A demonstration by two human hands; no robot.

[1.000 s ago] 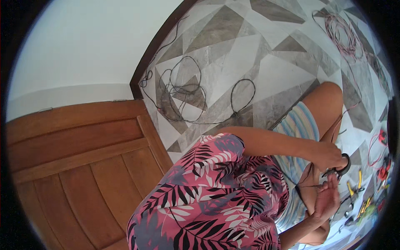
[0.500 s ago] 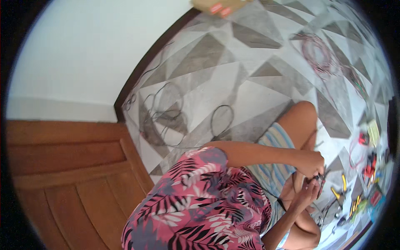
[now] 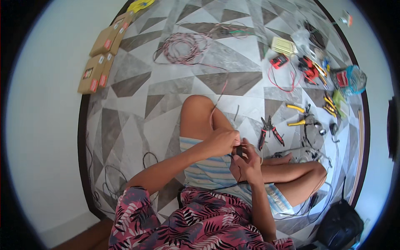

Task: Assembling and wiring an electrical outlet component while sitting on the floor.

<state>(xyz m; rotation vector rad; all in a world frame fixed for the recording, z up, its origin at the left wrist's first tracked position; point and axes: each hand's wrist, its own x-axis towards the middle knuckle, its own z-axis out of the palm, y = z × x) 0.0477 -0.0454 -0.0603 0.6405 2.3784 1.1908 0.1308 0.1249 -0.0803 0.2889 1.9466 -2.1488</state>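
Seated on the floor, I hold both hands together above my lap. My right hand (image 3: 250, 161) has thumb and fingers closed around a small black block-shaped piece (image 3: 238, 151); its exact kind is hard to make out. Against the upper end of that piece, my left hand (image 3: 226, 140) is closed in a pinch, and its fingertips hide what they grip. Thin wires show beside the fingers, and a black cord (image 3: 225, 188) runs across my lap. To the right of my hands, a wire stripper (image 3: 270, 132) with red-and-black handles lies spread on the tiles.
Yellow-handled pliers (image 3: 296, 123) lie farther right, near rolls of tape (image 3: 320, 128). Beyond are a red multimeter (image 3: 279, 61), a cream box (image 3: 284, 46) and a large clear bottle (image 3: 352, 80). Coiled cable (image 3: 185, 49) lies ahead, cartons (image 3: 92, 75) far left, a black bag (image 3: 341, 225) lower right.
My view has swung from the wall and wooden door on the left to the floor ahead and the tools. The hands have stayed together over my lap.
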